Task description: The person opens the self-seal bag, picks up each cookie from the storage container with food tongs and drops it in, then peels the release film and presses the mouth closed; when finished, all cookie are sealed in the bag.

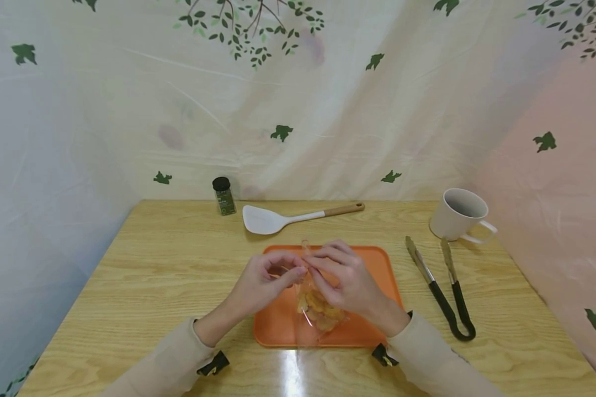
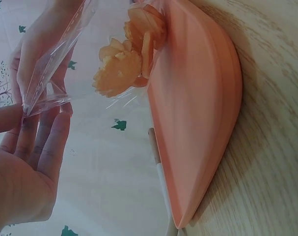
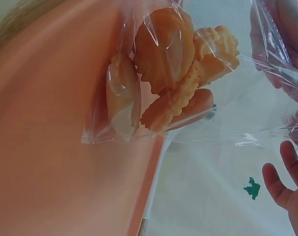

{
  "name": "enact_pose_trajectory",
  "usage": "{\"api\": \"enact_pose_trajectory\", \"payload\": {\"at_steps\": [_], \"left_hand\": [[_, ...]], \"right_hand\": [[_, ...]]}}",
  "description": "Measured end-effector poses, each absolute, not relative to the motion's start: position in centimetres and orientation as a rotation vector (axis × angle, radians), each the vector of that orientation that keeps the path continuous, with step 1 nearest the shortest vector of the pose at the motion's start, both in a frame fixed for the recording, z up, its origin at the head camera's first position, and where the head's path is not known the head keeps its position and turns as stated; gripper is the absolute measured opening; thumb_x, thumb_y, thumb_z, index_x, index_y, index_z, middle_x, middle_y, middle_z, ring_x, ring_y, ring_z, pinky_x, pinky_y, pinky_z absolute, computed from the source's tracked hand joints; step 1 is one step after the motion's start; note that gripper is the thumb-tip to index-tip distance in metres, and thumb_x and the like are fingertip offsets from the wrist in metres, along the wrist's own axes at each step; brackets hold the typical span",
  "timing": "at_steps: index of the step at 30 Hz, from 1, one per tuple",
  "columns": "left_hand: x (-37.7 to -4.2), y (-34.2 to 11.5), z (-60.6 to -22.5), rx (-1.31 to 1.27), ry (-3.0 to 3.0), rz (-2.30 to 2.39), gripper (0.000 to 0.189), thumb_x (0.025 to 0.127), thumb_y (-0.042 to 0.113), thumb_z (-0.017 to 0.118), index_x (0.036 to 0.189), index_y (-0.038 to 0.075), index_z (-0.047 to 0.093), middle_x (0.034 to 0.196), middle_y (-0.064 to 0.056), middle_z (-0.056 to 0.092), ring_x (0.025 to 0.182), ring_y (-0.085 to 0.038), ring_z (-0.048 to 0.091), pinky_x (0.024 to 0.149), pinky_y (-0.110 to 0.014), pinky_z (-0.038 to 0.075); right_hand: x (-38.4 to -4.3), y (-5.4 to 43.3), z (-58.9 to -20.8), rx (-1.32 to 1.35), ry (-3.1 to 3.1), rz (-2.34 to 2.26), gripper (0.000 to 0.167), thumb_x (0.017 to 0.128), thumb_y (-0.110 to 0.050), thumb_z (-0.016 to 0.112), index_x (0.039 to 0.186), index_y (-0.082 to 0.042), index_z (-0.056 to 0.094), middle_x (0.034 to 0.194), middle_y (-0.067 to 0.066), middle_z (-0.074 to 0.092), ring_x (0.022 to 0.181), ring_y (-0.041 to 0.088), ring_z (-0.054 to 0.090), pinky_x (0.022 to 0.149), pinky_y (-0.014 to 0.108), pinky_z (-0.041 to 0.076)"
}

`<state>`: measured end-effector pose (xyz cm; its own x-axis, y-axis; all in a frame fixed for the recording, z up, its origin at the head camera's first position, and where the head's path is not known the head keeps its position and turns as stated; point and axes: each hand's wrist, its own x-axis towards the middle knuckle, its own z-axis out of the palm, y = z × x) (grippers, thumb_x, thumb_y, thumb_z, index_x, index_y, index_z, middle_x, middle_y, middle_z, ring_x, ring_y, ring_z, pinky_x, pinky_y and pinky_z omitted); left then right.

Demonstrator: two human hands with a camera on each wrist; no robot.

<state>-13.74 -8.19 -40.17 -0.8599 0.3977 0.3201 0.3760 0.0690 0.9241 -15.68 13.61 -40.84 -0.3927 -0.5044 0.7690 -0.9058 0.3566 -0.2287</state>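
A clear plastic bag (image 1: 309,286) holding yellow-orange, wavy-edged snack pieces (image 3: 168,64) hangs between both hands above the orange tray (image 1: 377,270). My left hand (image 1: 267,280) pinches the bag's top edge between thumb and fingertips, and the left wrist view shows the film drawn to a point there. Opposite it, my right hand (image 1: 346,275) pinches the same upper part with thumb and forefinger, its other fingers spread. The fingertips of both hands nearly meet in the head view. In the right wrist view the snack pieces lie low in the bag, beside the tray's surface.
Behind the tray lies a white spatula (image 1: 265,220) with a wooden handle. A black-capped seasoning jar (image 1: 224,199) stands to its left. On the right are black-handled tongs (image 1: 449,306) and a white mug (image 1: 457,215). All rest on the wooden table (image 1: 159,275), before a leaf-printed cloth.
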Motion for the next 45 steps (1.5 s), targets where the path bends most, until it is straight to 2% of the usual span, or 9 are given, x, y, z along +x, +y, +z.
{"api": "enact_pose_trajectory", "payload": {"at_steps": [7, 16, 21, 27, 37, 45], "left_hand": [[-13.7, -8.3, -40.1, 0.830, 2.294, 1.957, 0.005, 0.097, 0.009, 0.071, 0.101, 0.007, 0.073, 0.094, -0.015, 0.074, 0.080, -0.023, 0.074, 0.066, -0.035, 0.059], [-13.7, -8.3, -39.9, 0.813, 2.292, 1.959, 0.004, 0.096, 0.011, 0.071, 0.099, 0.008, 0.073, 0.090, -0.007, 0.074, 0.079, -0.028, 0.073, 0.066, -0.040, 0.060], [-13.6, -8.3, -39.9, 0.829, 2.283, 1.966, 0.005, 0.097, 0.010, 0.071, 0.100, 0.007, 0.072, 0.089, -0.008, 0.074, 0.079, -0.031, 0.073, 0.066, -0.047, 0.060], [-13.6, -8.3, -39.9, 0.833, 2.291, 1.961, 0.005, 0.096, 0.010, 0.071, 0.100, 0.007, 0.073, 0.089, -0.008, 0.074, 0.079, -0.027, 0.073, 0.065, -0.041, 0.060], [-13.5, -8.4, -39.8, 0.819, 2.281, 1.957, 0.004, 0.097, 0.010, 0.071, 0.099, 0.007, 0.072, 0.089, -0.008, 0.074, 0.080, -0.032, 0.073, 0.067, -0.047, 0.060], [-13.5, -8.3, -39.9, 0.868, 2.272, 1.962, 0.004, 0.096, 0.008, 0.071, 0.098, 0.005, 0.072, 0.090, -0.007, 0.074, 0.080, -0.025, 0.074, 0.066, -0.040, 0.060]], "right_hand": [[-15.7, 13.7, -40.6, 1.239, -2.059, 0.830, 0.023, 0.103, -0.018, 0.063, 0.115, -0.003, 0.076, 0.106, 0.006, 0.070, 0.098, 0.026, 0.061, 0.076, 0.035, 0.057], [-15.6, 13.5, -40.5, 1.222, -2.060, 0.888, 0.019, 0.104, -0.017, 0.060, 0.103, -0.005, 0.074, 0.100, 0.003, 0.068, 0.097, 0.023, 0.059, 0.083, 0.032, 0.052], [-15.5, 13.4, -40.4, 1.196, -2.064, 0.937, 0.019, 0.103, -0.019, 0.061, 0.102, -0.006, 0.075, 0.100, 0.002, 0.072, 0.097, 0.022, 0.060, 0.083, 0.032, 0.052], [-15.6, 13.4, -40.3, 1.218, -2.016, 0.911, 0.018, 0.101, -0.019, 0.064, 0.101, -0.005, 0.077, 0.101, 0.004, 0.073, 0.095, 0.023, 0.060, 0.079, 0.032, 0.052], [-15.6, 13.8, -39.6, 1.233, -1.967, 0.988, 0.007, 0.093, -0.010, 0.072, 0.096, -0.006, 0.077, 0.094, 0.002, 0.075, 0.088, 0.020, 0.065, 0.078, 0.032, 0.055], [-15.7, 14.1, -39.1, 1.275, -1.922, 0.853, 0.020, 0.098, -0.016, 0.063, 0.091, -0.005, 0.078, 0.090, 0.002, 0.076, 0.083, 0.019, 0.066, 0.077, 0.034, 0.056]]}}
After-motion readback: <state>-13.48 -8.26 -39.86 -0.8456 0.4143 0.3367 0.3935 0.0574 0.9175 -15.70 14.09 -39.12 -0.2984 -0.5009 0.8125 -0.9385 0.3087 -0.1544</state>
